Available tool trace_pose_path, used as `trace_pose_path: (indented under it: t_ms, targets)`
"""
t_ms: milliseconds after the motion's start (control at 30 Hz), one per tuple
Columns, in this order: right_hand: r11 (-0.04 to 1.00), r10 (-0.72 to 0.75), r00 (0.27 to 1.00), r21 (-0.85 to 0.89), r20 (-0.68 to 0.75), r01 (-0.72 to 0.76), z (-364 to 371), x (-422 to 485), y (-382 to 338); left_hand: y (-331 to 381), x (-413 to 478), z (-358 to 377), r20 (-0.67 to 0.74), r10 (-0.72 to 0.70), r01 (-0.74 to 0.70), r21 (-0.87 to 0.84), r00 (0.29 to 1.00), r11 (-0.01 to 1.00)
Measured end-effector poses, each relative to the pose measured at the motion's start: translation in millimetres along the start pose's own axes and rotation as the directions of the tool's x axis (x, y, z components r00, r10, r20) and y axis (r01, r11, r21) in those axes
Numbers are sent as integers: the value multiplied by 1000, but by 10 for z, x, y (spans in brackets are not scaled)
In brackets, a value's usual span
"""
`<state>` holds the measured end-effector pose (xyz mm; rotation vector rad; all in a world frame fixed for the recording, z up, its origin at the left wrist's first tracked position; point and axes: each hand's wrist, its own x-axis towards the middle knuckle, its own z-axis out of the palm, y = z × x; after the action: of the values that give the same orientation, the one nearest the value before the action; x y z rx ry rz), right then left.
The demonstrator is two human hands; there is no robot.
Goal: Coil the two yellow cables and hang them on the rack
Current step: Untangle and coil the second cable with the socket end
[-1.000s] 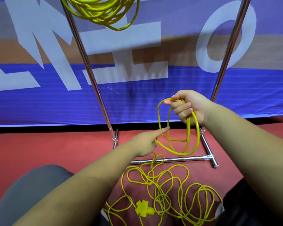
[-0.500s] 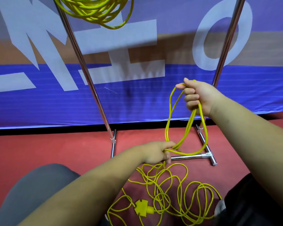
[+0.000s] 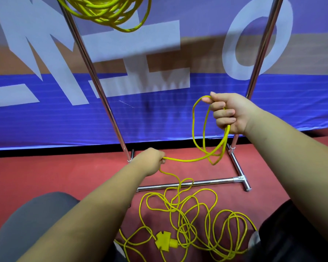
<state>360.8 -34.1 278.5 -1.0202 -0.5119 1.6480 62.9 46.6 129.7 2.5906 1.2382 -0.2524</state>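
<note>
Right grip (image 3: 231,114): your fingers curl round a few finished loops of the second yellow cable (image 3: 193,127), held up beside the right post of the rack (image 3: 261,53). Left grip (image 3: 151,161): pinching the running strand, now drawn out low and leftward from under the loops, so a fresh length is ready for the next loop. Remainder: loose tangle (image 3: 187,210) and plug (image 3: 164,241) on the floor (image 3: 45,176). First coil (image 3: 106,10): already hung.

Red floor (image 3: 45,176), blue and purple banner (image 3: 159,120) hung behind, printed with large pale letters (image 3: 229,46), crossed by a tan band (image 3: 311,53), edged below by a black strip (image 3: 45,151).
</note>
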Motion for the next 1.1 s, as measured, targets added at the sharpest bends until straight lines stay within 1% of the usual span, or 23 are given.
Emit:
trace_pose_path:
  t_ms: [67, 100, 167, 233, 267, 300, 333, 400, 467, 533, 633, 667, 700, 767, 800, 867, 900, 933, 967, 1000, 1033, 1067, 1100]
  targets:
    - [993, -67, 998, 93, -11, 68, -15, 11, -21, -17, -46, 62, 196, 36, -54, 85, 980, 995]
    - [984, -105, 994, 142, -24, 107, -25, 20, -31, 10, -85, 116, 293, 52, -78, 78, 955, 994]
    - [961, -164, 985, 217, -48, 171, -53, 28, -57, 132, -201, 270, 471, 92, -102, -5, 877, 995]
    - [941, -205, 978, 266, -48, 210, -80, 21, -86, 256, -298, 513, 625, 163, -131, -97, 764, 987]
    - [933, -218, 975, 284, -47, 222, -91, 17, -98, 319, -358, 630, 677, 194, -158, -116, 710, 981]
    - [928, -225, 973, 294, -46, 228, -97, 13, -106, 358, -395, 750, 705, 220, -187, -125, 674, 974]
    - [926, -227, 973, 300, -43, 230, -97, 9, -109, 397, -424, 846, 719, 231, -211, -120, 656, 970]
    - [924, -221, 975, 312, -35, 221, -83, 0, -101, 447, -436, 913, 696, 255, -276, -85, 671, 957]
    - [924, -208, 978, 322, -21, 204, -55, -9, -86, 514, -422, 846, 631, 305, -380, -17, 713, 925]
    - [928, -192, 981, 327, 4, 180, -21, -21, -74, 533, -392, 764, 599, 340, -442, 26, 725, 897]
    - [929, -167, 985, 341, 47, 142, 3, -40, -60, 572, -366, 713, 656, 291, -399, 17, 697, 917]
    - [930, -158, 985, 347, 70, 125, 6, -49, -58, 607, -364, 701, 653, 286, -377, 0, 702, 926]
    - [931, -148, 984, 349, 97, 106, 4, -60, -62, 652, -361, 681, 630, 289, -355, -23, 721, 935]
    - [943, -126, 978, 327, 164, 66, -4, -93, -81, 724, -338, 574, 548, 275, -311, -29, 790, 950]
    - [954, -114, 973, 295, 201, 51, -6, -115, -90, 724, -310, 492, 495, 236, -248, -43, 836, 968]
    - [979, -94, 964, 201, 248, 44, -9, -157, -105, 615, -200, 311, 388, 86, -54, -93, 918, 994]
    - [988, -85, 963, 146, 256, 48, -1, -179, -108, 522, -132, 209, 314, -4, 36, -98, 950, 995]
    - [994, -76, 963, 91, 257, 54, 10, -202, -107, 421, -71, 87, 207, -89, 111, -98, 974, 989]
    - [997, -69, 966, 37, 251, 61, 28, -225, -104, 318, -17, -32, 96, -180, 192, -134, 979, 972]
    - [998, -62, 969, -14, 239, 68, 45, -245, -97, 235, 27, -158, 5, -271, 266, -220, 963, 939]
    - [995, -58, 973, -61, 224, 74, 60, -258, -89, 181, 63, -298, -47, -359, 324, -334, 932, 885]
    - [991, -57, 976, -103, 210, 80, 73, -269, -81, 150, 96, -435, -59, -428, 355, -464, 902, 812]
    - [986, -58, 979, -141, 196, 87, 81, -270, -70, 143, 116, -573, -58, -474, 355, -586, 879, 729]
